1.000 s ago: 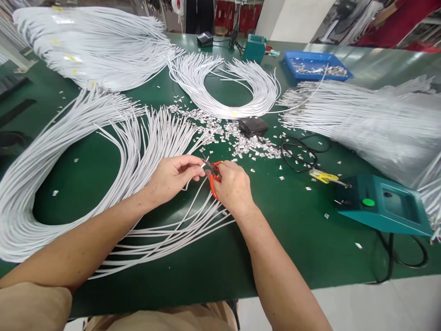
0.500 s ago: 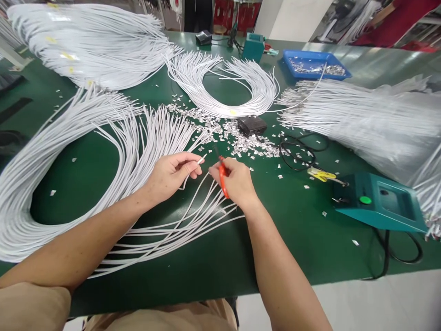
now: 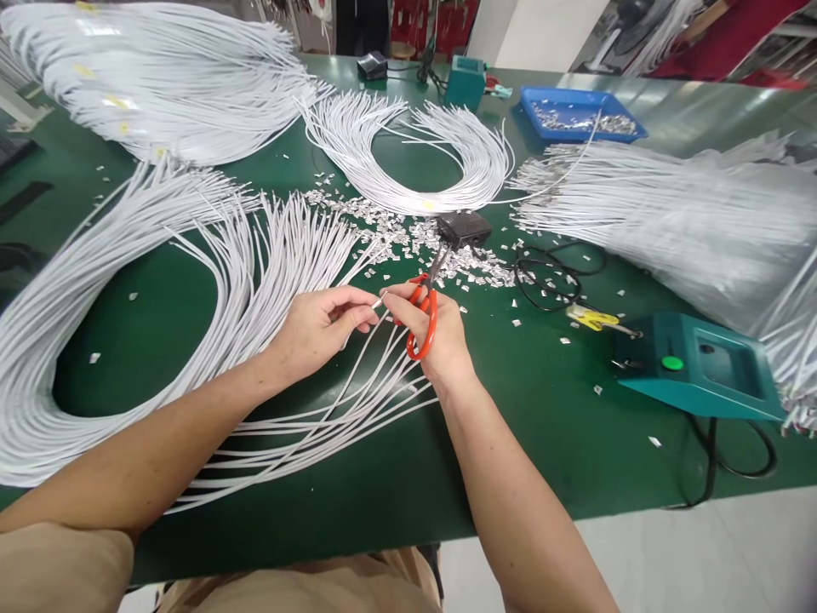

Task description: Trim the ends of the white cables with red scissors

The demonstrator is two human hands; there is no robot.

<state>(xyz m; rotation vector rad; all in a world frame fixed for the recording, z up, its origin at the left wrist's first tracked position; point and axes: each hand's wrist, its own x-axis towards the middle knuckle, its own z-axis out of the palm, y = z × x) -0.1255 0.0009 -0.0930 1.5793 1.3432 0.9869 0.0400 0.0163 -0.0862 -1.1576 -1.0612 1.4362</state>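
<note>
My left hand [image 3: 325, 328] pinches a white cable [image 3: 378, 303] close to its tip. Red-handled scissors [image 3: 431, 317] are in my right hand [image 3: 437, 336], blades pointing away from me toward the black block. The thumb and forefinger of that same hand touch the cable's end, so the two hands almost meet. Below them, several loose white cables [image 3: 357, 430] fan across the green table. A large looped bundle of white cables [image 3: 159, 409] lies left of my hands. Just beyond my fingers are scattered small silvery scraps [image 3: 389, 232].
A black block [image 3: 464, 228] sits among the scraps. At right stand a teal machine [image 3: 695, 366] with a yellow clip [image 3: 593, 318] and a bagged cable bundle [image 3: 677, 200]. Farther back are a cable coil [image 3: 408, 200], a blue tray [image 3: 584, 132] and a person's red sleeve [image 3: 734, 38].
My right hand has moved in to the cable's tip and its fingers now touch it. The scissors have turned in that hand, their blades now showing and pointing away. My left hand has barely moved.
</note>
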